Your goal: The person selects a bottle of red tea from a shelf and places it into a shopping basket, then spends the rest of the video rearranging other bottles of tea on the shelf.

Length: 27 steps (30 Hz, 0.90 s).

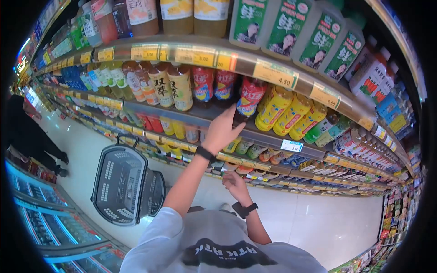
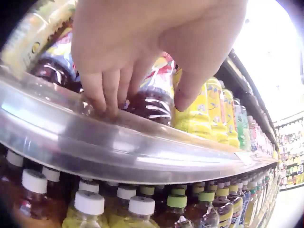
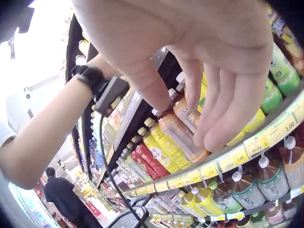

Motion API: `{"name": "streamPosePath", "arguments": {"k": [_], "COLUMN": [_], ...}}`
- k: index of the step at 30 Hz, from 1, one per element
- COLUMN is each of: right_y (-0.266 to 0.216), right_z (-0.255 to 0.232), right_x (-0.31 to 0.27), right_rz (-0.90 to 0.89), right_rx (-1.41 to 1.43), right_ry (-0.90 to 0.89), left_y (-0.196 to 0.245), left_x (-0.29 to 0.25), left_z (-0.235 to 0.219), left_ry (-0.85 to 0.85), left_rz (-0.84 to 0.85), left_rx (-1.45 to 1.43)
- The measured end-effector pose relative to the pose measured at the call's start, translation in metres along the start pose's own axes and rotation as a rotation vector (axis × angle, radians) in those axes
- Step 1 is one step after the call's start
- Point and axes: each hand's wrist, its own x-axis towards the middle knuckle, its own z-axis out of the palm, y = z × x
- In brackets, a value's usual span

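My left hand (image 1: 223, 131) reaches to the middle shelf, at the lower part of a dark tea bottle (image 1: 251, 96) with a red and blue label. In the left wrist view the fingers (image 2: 110, 90) point down on one side of this bottle (image 2: 153, 107), with the thumb on its other side, over a yellow bottle (image 2: 192, 114). The fingertips come right at the clear shelf lip (image 2: 137, 124). Lower down, my right hand (image 1: 236, 185) hangs in front of the lower shelves, fingers loosely bent and holding nothing.
More red-labelled bottles (image 1: 203, 84) stand left of the reached one, several yellow bottles (image 1: 274, 109) right. The upper shelf's edge (image 1: 218, 58) juts out above. A grey shopping basket (image 1: 109, 182) stands on the floor at left, with a person in dark clothes (image 1: 29, 129) beyond.
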Motion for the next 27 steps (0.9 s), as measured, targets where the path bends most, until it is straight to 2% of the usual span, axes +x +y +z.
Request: {"name": "streamPosePath", "arguments": {"k": [2,5,8,12,14,15,18,20,21,22,24,26,27], "right_y": [0.005,0.018,0.035,0.024,0.016,0.010,-0.019,-0.032,-0.045,-0.060,-0.079,-0.106,-0.122], "right_z": [0.011,0.034,0.060,0.110,0.134,0.141,0.152,0.143,0.136,0.128,0.115,0.097,0.089], "right_x": [-0.003,-0.014,-0.025,-0.023,-0.016,-0.012,0.016,0.035,0.042,0.048,0.059,0.063,0.064], "right_rz": [0.099,0.206,0.328,0.460,0.396,0.363,0.139,0.027,-0.023,-0.070,-0.080,-0.180,-0.231], "right_rx": [0.077,0.138,0.128,-0.053,-0.119,-0.153,-0.293,-0.209,-0.231,-0.252,-0.130,-0.158,-0.173], "right_ry": [-0.005,-0.004,-0.075,-0.227,-0.308,-0.338,-0.216,-0.039,0.040,0.116,0.309,0.412,0.464], "left_y": [-0.003,-0.019,-0.073,-0.131,-0.154,-0.159,-0.186,-0.180,-0.178,-0.171,-0.158,-0.145,-0.144], "left_x": [-0.030,-0.089,-0.171,-0.293,-0.357,-0.383,-0.448,-0.446,-0.436,-0.418,-0.372,-0.316,-0.292], "left_z": [-0.019,-0.062,-0.105,-0.179,-0.209,-0.223,-0.242,-0.246,-0.242,-0.238,-0.221,-0.208,-0.191], "left_ry": [0.056,-0.057,-0.203,-0.405,-0.354,-0.319,-0.243,-0.195,-0.187,-0.171,-0.199,-0.299,-0.281], "left_rz": [0.073,-0.132,-0.313,-0.657,-0.654,-0.724,-0.968,-1.014,-0.943,-0.945,-0.818,-0.607,-0.489], "left_rx": [0.019,-0.141,-0.212,-0.086,0.002,-0.022,-0.093,-0.106,-0.149,-0.288,-0.424,-0.403,-0.396]}}
